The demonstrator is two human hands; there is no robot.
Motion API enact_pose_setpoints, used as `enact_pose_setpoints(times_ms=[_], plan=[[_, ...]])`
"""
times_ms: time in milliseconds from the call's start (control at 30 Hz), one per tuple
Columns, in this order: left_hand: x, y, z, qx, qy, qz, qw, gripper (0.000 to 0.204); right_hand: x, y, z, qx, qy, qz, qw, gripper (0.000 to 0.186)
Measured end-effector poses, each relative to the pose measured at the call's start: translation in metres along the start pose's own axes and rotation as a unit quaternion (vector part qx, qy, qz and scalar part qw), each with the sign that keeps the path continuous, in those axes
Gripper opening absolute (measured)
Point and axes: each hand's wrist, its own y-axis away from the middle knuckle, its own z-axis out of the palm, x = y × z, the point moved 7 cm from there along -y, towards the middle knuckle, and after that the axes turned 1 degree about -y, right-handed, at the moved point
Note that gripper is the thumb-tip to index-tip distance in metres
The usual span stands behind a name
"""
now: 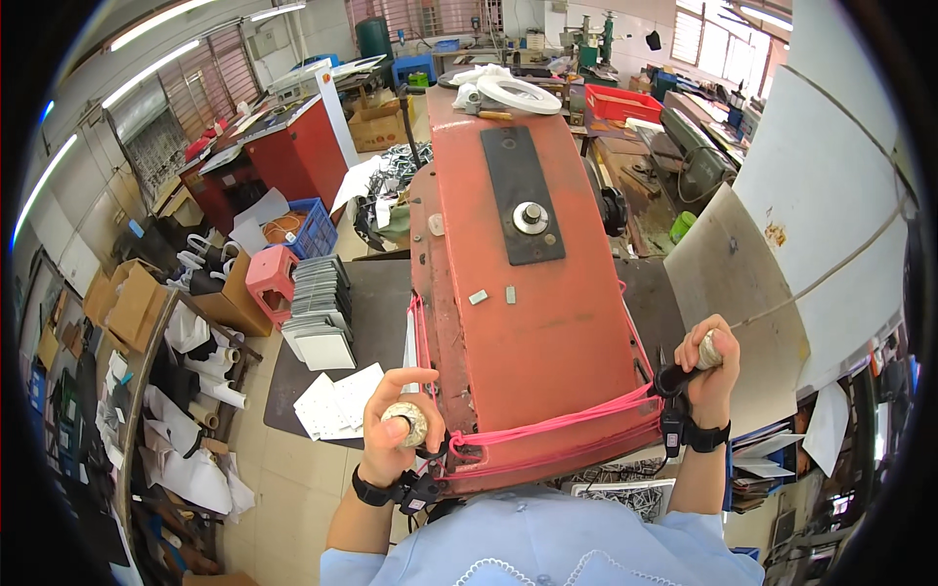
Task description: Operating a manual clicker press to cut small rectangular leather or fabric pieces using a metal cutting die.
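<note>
A big red machine arm point(547, 342) stretches away in front of me, with pink cord point(557, 415) tied across its near end. At the near left corner, my left hand point(389, 430) is closed around a tape-wrapped handle knob point(410, 422), thumb over its end and forefinger partly raised. At the near right corner, my right hand point(711, 376) wraps a similar pale-taped handle point(709, 350). A dark sleeve point(674, 379) shows beside that grip. Each wrist wears a black strap with a small device. The machine's head hides whatever lies directly beneath it.
Left of the machine, stacked grey sheets point(320, 303) and loose white cards point(337, 402) lie on a dark table point(376, 283). Two small metal pieces point(510, 294) rest atop the arm. A large pale board point(738, 293) stands at right, and a pink stool point(271, 283) at left.
</note>
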Motion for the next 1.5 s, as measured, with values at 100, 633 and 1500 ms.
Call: enact_pose_setpoints(times_ms=[100,633,1500], plan=[[0.002,-0.001,0.004,-0.002,-0.007,0.016,1.000,0.072,0.001,0.002,0.000,0.014,-0.036,-0.035,0.999,0.048],[-0.021,-0.020,0.104,-0.166,0.041,0.034,0.985,0.075,-0.052,-0.060,-0.087,0.146,0.195,-0.091,0.966,0.054],[-0.159,-0.050,0.024,-0.245,-0.784,0.204,0.533,0.037,-0.022,0.021,-0.011,0.269,0.465,-0.284,0.795,0.046]])
